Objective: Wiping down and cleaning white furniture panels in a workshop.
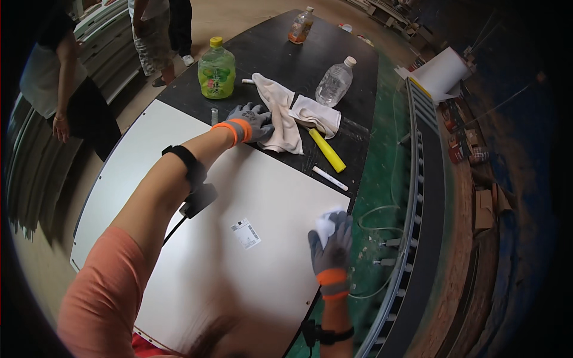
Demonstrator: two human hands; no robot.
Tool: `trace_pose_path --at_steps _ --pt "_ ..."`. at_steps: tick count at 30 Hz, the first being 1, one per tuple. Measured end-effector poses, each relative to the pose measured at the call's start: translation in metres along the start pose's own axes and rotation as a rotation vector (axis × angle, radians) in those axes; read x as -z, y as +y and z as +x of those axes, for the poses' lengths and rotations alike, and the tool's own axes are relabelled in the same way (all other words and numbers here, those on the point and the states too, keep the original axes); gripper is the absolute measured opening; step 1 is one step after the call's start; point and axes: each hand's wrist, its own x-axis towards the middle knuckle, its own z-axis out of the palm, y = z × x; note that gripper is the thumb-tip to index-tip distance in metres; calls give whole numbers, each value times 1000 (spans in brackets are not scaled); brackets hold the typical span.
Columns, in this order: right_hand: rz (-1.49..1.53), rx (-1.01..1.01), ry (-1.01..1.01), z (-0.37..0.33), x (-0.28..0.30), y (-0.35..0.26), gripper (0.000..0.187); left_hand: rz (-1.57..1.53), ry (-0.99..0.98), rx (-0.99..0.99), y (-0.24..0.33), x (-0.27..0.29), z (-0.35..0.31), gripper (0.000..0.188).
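A large white panel with a printed label lies before me on a black table. My left hand, in a grey glove with an orange cuff, rests at the panel's far edge, fingers spread. Its fingertips are beside a crumpled beige cloth, perhaps touching it. At the panel's right edge, my right hand, gloved the same way, holds a white wipe against the surface. The wipe is slightly blurred, and its exact material I cannot tell.
On the black table stand a green bottle, a clear bottle and an amber-filled bottle. A yellow tool and a white marker lie beyond the panel. A roller conveyor runs at right; people stand at far left.
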Motion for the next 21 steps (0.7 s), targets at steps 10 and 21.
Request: trace_pose_path --at_steps 10,21 --pt "88 -241 -16 68 -18 29 67 -130 331 -126 5 -21 -83 33" --pt "-81 -260 -172 -12 6 -13 69 -208 239 -135 7 -17 -145 42"
